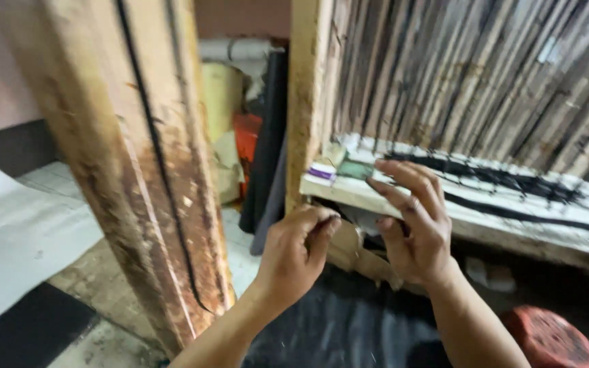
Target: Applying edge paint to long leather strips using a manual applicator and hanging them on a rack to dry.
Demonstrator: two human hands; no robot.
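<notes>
Left hand (pixel 294 255) at 6 o'clock pinched shut, contents unclear; right hand (pixel 414 221) splayed, released, under wooden shelf (pixel 485 221).

We cannot tell whether our left hand (pixel 294 255) pinches anything — its curled fingertips hide the spot, and motion blur smears it. The wooden post (pixel 141 157) runs off the top edge. The red stool (pixel 553 337) is cut by the bottom edge — half-seen, dim.
</notes>
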